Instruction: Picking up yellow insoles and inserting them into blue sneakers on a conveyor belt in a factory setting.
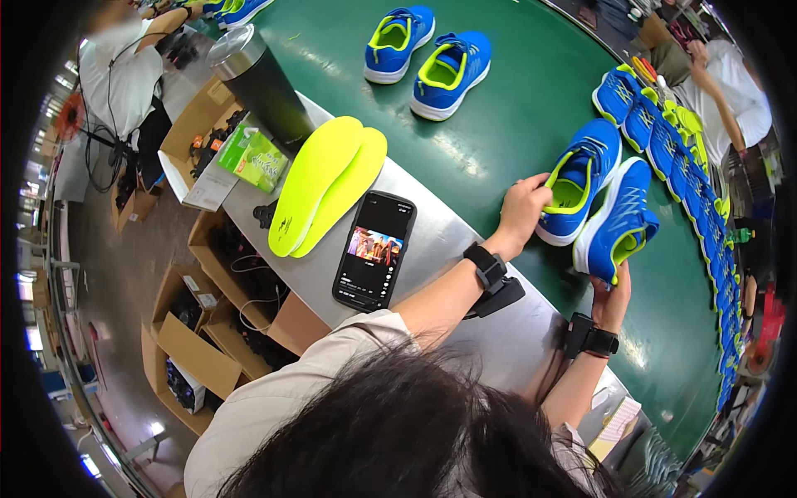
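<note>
Two blue running shoes with lime-yellow linings and white soles are at my hands, over the green work surface [515, 137]. My left hand [526, 207] grips the heel and collar of the left shoe [593, 152], its fingers bent over the collar edge. My right hand [613, 297] is closed around the heel of the right shoe [621, 209], which is tilted on its side against the other one. The fingers beneath that heel are partly hidden. Nearer me, on the metal table edge [433, 217], lies a pair of lime-yellow insoles [320, 187].
A phone [374, 249] lies beside the insoles. Behind them stand a green carton [254, 158] and a dark tumbler [270, 91]. Another shoe pair [452, 75] sits farther back. Shoes line the right side [664, 153]; cardboard boxes [199, 353] stand at left. Other people are nearby.
</note>
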Tool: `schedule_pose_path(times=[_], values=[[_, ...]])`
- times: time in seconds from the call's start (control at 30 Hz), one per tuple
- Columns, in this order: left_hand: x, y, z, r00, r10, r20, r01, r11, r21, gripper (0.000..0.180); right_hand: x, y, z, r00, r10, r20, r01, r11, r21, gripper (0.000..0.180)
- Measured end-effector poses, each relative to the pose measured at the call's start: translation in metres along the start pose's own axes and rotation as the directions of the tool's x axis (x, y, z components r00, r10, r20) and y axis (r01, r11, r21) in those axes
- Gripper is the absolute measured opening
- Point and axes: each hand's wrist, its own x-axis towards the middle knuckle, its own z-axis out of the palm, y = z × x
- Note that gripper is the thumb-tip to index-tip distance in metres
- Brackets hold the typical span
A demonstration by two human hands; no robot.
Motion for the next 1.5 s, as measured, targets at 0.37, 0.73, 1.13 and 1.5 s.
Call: schedule_pose_path(times=[0.37, 0.73, 1.13, 1.5], values=[[-0.02, 0.028, 0.017, 0.817, -0.315, 0.482, 0.473, 0.846, -0.248, 0.052, 0.015, 0.036, -0.051, 0.863, -0.15, 0.482, -0.155, 0.83, 0.536, 0.045], [-0.018, 0.029, 0.015, 0.926, 0.261, 0.273, -0.311, 0.938, 0.157, 0.077, -0.016, -0.009, 0.016, 0.886, -0.412, -0.212, 0.439, 0.893, 0.097, 0.063], [-0.012, 0.029, 0.015, 0.858, 0.474, 0.199, -0.511, 0.83, 0.225, 0.072, -0.018, -0.016, 0.018, 0.812, -0.528, -0.248, 0.544, 0.839, -0.003, 0.07], [-0.007, 0.008, 0.008, 0.961, 0.271, -0.052, -0.196, 0.803, 0.563, 0.038, -0.01, 0.001, 0.018, 0.988, -0.149, -0.04, 0.126, 0.927, -0.353, 0.055]])
